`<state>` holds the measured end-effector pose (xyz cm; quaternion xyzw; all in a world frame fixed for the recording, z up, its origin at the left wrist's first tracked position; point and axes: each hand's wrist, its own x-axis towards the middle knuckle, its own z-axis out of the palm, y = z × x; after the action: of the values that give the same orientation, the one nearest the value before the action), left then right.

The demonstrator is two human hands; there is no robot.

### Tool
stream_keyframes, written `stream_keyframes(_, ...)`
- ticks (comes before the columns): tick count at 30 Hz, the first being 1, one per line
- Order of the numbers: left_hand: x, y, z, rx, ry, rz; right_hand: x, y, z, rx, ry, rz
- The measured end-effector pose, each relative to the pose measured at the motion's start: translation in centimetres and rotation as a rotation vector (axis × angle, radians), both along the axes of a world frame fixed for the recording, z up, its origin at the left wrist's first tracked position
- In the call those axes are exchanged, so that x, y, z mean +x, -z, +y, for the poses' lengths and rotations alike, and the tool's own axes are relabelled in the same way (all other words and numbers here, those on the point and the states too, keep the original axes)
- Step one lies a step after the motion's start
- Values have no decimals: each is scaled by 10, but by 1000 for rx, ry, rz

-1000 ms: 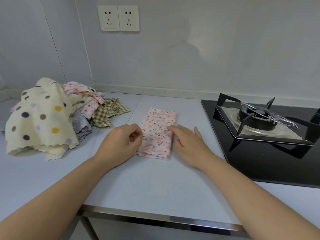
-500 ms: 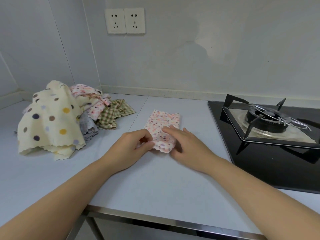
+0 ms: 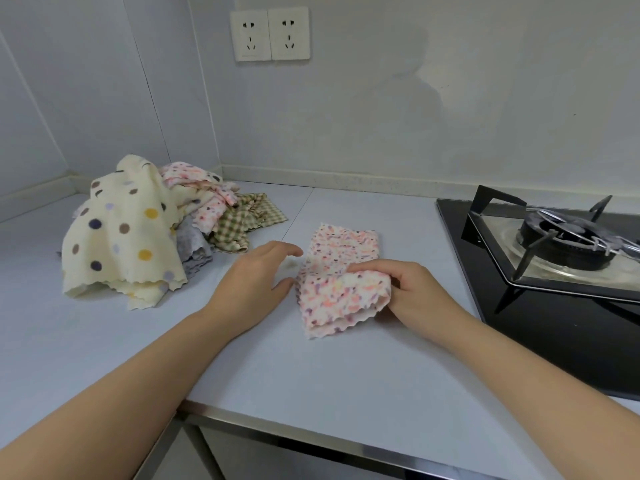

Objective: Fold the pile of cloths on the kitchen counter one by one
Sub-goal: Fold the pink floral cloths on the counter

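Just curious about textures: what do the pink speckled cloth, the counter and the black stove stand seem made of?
Pink speckled cloth: soft, fuzzy fabric, probably microfibre; it bends limply in the right hand, edges cut zigzag. Counter: smooth matte pale grey, perhaps laminate or stone. Black stove stand: rigid dark metal, likely cast iron or coated steel, with angular legs.

Reaching in over the near edge of the counter (image 3: 322, 382) with both arms (bare all the way). Holding the left hand (image 3: 256, 278) low, palm down, fingers loose and a bit apart, thumb just beside the pink cloth (image 3: 332, 299). Gripping the right side of that cloth with the right hand (image 3: 417, 292), fingers curled round it.
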<state>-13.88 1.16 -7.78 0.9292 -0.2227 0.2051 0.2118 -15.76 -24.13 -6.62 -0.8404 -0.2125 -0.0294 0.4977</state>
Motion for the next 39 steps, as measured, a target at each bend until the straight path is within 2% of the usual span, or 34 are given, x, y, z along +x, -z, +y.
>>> stream_keyframes(5, -4, -2, -6, -3, 58, -36, -3, -4, 2, 134, 2, 12)
stream_keyframes(11, -10, -4, -21, 79, 225, -52, 2, -1, 1, 179, 44, -19)
stream_keyframes(16, -8, 0, -20, -7, 151, 12, 0, -6, 3, 238, 62, -67)
stream_keyframes(19, -12, -3, -23, 37, 124, -3, -3, -7, 5, 234, 40, -85)
stream_keyframes(21, -15, -7, -23, -23, 150, 40, -5, -10, 5, 251, 33, -102)
stream_keyframes(23, -18, -11, -24, -188, 152, 124, -6, -13, 5, 270, 87, -74)
stream_keyframes(26, -22, -20, -30, -402, 71, 241, 0, -10, 1, 215, 221, 8)
stream_keyframes(29, -22, -27, -39, -429, -4, 448, 2, -6, 1, 137, 293, 72)
stream_keyframes(32, -19, -28, -42, -489, -144, 629, 4, -7, 5, 1, 359, 51)
stream_keyframes(37, -22, -30, -49, -440, -242, 583, 8, -5, 9, -164, 429, -26)
stream_keyframes(39, -28, -28, -50, -283, -303, 455, 7, -5, 9, -212, 433, -55)
